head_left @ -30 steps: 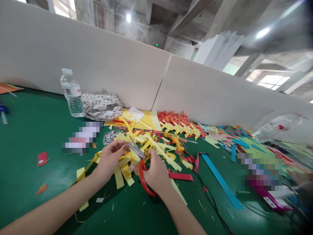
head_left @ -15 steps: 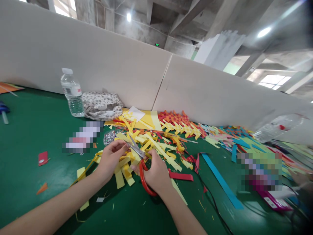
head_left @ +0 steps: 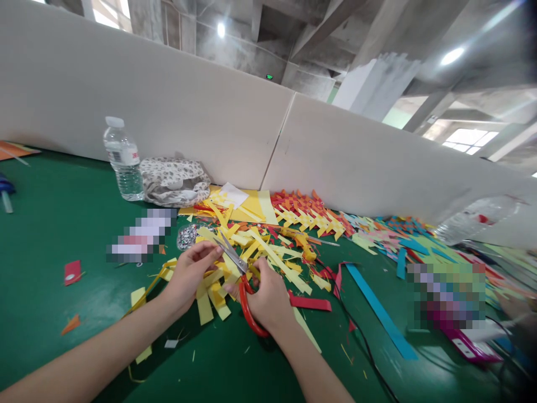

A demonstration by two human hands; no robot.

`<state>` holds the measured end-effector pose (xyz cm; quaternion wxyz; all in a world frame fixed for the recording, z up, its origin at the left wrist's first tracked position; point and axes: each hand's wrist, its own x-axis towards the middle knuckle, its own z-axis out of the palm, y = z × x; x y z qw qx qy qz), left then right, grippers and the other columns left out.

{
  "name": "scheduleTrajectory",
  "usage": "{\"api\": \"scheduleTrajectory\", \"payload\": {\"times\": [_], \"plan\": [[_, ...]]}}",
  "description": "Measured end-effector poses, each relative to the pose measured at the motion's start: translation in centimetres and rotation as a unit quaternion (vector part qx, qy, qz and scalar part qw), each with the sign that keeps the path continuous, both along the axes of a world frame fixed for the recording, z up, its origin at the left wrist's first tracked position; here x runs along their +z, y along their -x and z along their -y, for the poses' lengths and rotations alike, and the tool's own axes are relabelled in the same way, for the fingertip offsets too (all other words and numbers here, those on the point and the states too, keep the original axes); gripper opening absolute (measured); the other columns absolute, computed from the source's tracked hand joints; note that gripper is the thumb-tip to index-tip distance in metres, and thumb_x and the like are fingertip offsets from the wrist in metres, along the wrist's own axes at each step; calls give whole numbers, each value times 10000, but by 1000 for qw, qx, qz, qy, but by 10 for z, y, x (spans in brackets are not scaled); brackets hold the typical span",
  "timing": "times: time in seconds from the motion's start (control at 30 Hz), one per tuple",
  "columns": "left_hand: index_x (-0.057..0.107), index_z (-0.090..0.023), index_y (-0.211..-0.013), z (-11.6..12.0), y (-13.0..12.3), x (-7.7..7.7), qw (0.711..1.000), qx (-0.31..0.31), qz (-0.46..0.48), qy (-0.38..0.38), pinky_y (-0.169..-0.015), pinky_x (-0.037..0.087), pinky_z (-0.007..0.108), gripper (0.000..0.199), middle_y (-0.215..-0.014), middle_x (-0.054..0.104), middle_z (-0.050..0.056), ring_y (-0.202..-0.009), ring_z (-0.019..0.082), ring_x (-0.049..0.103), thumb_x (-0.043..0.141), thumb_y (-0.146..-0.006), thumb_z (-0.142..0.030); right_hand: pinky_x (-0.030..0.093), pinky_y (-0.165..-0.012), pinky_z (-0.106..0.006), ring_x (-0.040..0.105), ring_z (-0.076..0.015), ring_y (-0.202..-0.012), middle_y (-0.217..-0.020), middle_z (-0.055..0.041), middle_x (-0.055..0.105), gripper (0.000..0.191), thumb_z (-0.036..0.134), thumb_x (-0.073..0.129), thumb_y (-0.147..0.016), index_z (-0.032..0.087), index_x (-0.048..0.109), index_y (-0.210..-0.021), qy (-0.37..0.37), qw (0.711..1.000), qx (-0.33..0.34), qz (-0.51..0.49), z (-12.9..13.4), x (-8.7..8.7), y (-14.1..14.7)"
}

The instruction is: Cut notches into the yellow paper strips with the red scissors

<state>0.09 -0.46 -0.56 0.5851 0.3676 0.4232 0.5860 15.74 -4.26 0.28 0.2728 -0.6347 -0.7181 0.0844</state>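
Note:
My right hand (head_left: 267,294) is closed round the red handles of a pair of scissors (head_left: 237,260). Their silver blades point up and to the left, a little apart at the tips. Close beside the blades, my left hand (head_left: 195,271) is pinched, thumb against fingers; whatever lies in the pinch is too small to make out. Under and around both hands is a loose heap of yellow paper strips (head_left: 289,271), some of them folded. A red paper strip (head_left: 312,303) lies just right of my right wrist.
A water bottle (head_left: 123,162) and a patterned cloth bag (head_left: 174,182) stand by the white partition (head_left: 188,112). Woven red and yellow paper (head_left: 310,215) lies behind the heap. A blue strip (head_left: 381,310), a black cable (head_left: 364,341) and another person's hand (head_left: 514,308) are at right.
The scissor blades have drawn slightly closer together. Both hands stay in nearly the same place.

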Motion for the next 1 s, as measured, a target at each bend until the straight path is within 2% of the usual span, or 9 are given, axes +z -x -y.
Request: {"api": "scheduleTrajectory", "payload": {"times": [0.17,0.37,0.67,0.83,0.93,1.0], "plan": [[595,-172,-709,0,0,0,1000,-9,1,2,-517,453,165,198,-629,590,-17,-583,89,555,686,-603,-313,307,-485,-213,487,-141,-555,-633,22,515,313,402,587,-638,207,427,-823,4,1000,-1,1,-1,0,0],[587,-175,-704,0,0,1,1000,-11,8,11,-524,445,162,202,-627,588,-23,-586,82,547,681,-606,-323,286,-459,-209,433,-126,-467,-482,70,415,323,417,595,-628,211,425,-810,12,1000,-11,-2,-2,-1,0],[586,-181,-702,1,-1,1,999,-20,22,35,-516,443,148,203,-651,569,-22,-614,83,555,690,-595,-318,287,-442,-203,412,-113,-445,-472,68,428,266,387,603,-622,217,429,-730,-8,999,-7,-42,-3,-5,-1],[597,-177,-711,3,-1,2,999,-38,-6,11,-517,455,180,200,-676,579,7,-629,110,561,683,-602,-322,327,-445,-203,418,-103,-464,-535,60,467,269,383,608,-614,214,422,-709,-9,990,-33,-139,-5,1,-2],[607,-170,-700,5,-2,4,997,-68,-42,5,-529,452,192,194,-665,586,18,-628,119,566,678,-605,-324,366,-446,-211,469,-112,-491,-594,40,527,267,387,611,-623,209,433,-711,51,969,-16,-242,-7,6,-4],[605,-171,-679,5,-4,5,995,-88,-54,10,-525,443,186,183,-646,593,14,-612,115,567,683,-597,-313,406,-475,-227,518,-127,-540,-649,19,569,269,368,625,-621,203,440,-725,92,943,13,-321,-9,7,-3]]}}
